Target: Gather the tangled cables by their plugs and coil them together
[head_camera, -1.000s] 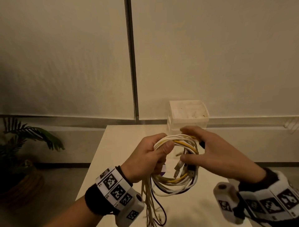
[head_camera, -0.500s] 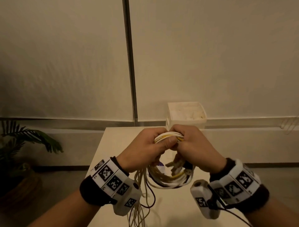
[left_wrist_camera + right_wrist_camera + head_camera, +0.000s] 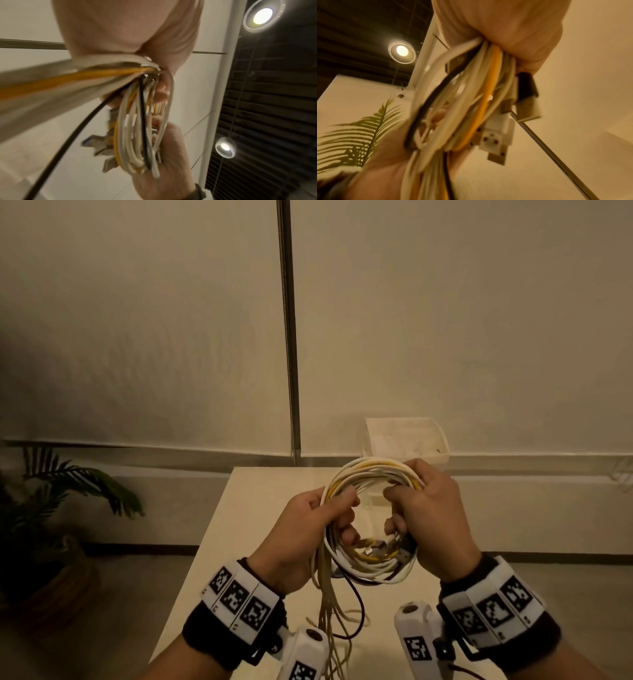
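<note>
Our left hand [image 3: 308, 529] curls its fingers and thumb around the left side of the coil of cables [image 3: 371, 474], and our right hand [image 3: 431, 518] wraps around the right side, where the plugs [image 3: 387, 546] sit bunched near the palm. We hold the coil in the air above the table [image 3: 260, 508], in front of our chest. The loops are mostly white, with one yellow strand and a dark one. Below our left hand, the loose tails [image 3: 330, 621] hang down to the tabletop, not yet wound in.

From the right wrist, we see flat metal-tipped plugs [image 3: 498, 140] pressed against the loops just below our palm.

To do this turn well, we judge that our right hand should keep the plugs pinned so they cannot slip out, while our left hand feeds the hanging tails up in loops matching the ring already made. Pulling hard risks knotting the strands together.

A pale open-topped bin [image 3: 407, 440] stands at the far edge of the table, behind the coil. Something light-coloured lies inside, but we cannot tell what it is.
</note>
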The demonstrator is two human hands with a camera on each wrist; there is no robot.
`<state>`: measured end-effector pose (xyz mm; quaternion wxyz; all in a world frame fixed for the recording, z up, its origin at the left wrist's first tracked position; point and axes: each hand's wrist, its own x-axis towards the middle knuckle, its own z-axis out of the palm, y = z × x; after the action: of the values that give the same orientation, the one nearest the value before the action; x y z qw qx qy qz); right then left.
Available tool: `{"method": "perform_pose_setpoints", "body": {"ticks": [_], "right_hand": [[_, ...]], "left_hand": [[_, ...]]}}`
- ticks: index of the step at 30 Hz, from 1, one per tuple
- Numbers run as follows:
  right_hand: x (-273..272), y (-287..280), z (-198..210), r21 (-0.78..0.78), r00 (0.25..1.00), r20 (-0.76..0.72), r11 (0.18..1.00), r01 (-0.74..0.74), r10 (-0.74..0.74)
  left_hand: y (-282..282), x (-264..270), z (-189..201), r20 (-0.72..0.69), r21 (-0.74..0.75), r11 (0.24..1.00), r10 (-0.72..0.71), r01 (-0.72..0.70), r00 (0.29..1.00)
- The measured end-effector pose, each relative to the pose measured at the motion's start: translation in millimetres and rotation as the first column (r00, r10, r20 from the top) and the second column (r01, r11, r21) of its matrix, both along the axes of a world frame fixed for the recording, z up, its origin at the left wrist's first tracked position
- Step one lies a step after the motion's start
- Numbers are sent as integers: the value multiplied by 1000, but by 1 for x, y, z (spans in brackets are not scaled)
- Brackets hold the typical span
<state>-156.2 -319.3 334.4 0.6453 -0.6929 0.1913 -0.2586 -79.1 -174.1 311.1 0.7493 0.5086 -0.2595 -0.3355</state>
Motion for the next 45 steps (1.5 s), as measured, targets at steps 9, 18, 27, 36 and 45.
{"method": "perform_pose_setpoints", "body": {"ticks": [9,18,27,36,45], "right_hand": [[-23,-10,-7,-8,952,-9,952,-305,305],[-29,-33,38,-400,823,-419,735,-548,385],[-8,-12,38,-423,907,-310,813,-400,286],[4,-15,37,-208,961,-165,945,-254,222],[3,-20,50,-284,966,-166,929,-238,197]], "left_hand": [[-4,6,12,229,68,997,-55,40,972],[-5,17,28,423,252,951,-273,177,864],[-6,19,23,470,175,984,-110,30,876],[-5,6,-14,261,18,959,270,-284,927],[12,2,-61,306,0,927,357,-375,883]]}}
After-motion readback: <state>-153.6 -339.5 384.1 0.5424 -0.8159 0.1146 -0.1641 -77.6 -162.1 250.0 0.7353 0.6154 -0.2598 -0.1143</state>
